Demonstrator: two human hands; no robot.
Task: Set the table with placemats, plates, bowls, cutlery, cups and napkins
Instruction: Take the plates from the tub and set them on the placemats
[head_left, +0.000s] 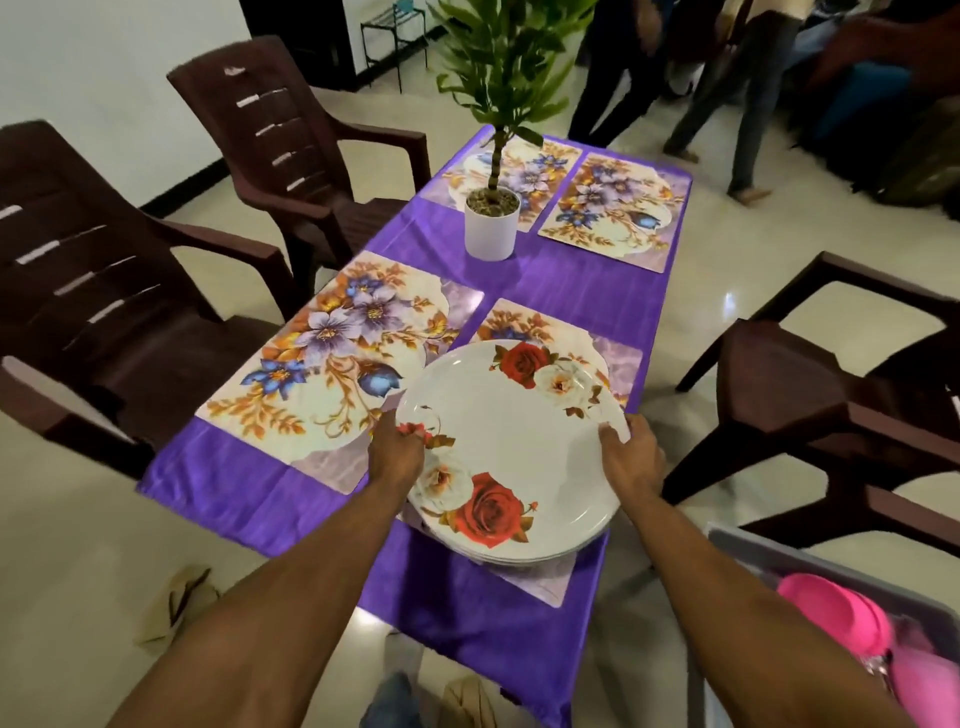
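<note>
Glossy cream floor tiles (727, 291) catch a bright glare, and a white wall (104, 57) with a dark skirting runs along the left. Two dark brown plastic armchairs, one near (88, 312) and one further back (291, 140), stand on the left of the long table under its purple cloth (561, 280), and another brown chair (831, 395) faces them on the right. At the far end a small black metal rack (387, 39) stands beside a dark doorway. People's legs (748, 119) stand in the dim far right corner.
</note>
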